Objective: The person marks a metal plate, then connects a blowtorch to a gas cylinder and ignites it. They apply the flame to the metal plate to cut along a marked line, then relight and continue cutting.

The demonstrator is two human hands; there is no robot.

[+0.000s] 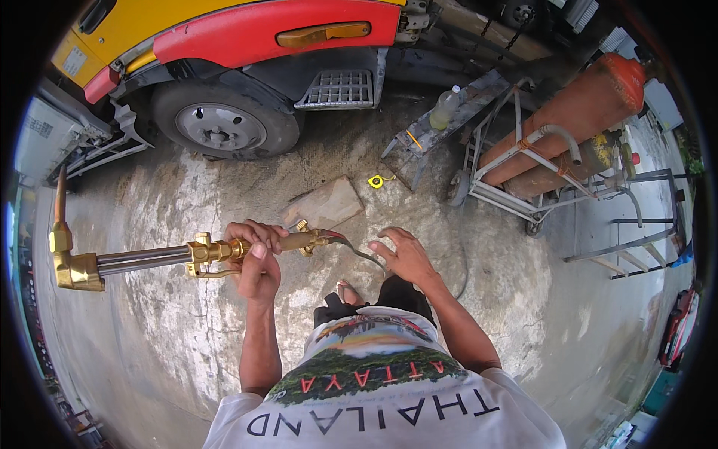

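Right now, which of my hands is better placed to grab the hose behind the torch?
Probably your right hand: it's open, close beside the hose, while your left hand is gripping the torch.

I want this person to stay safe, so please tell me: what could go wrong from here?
The brass torch may tip or slip: only the left grip holds it, nearer the hose end, while its long head sticks out to the left.
The hose runs close by the open right grip and could get caught.
The yellow tape measure and flat slab lie on the floor ahead, so a forward step might trip.
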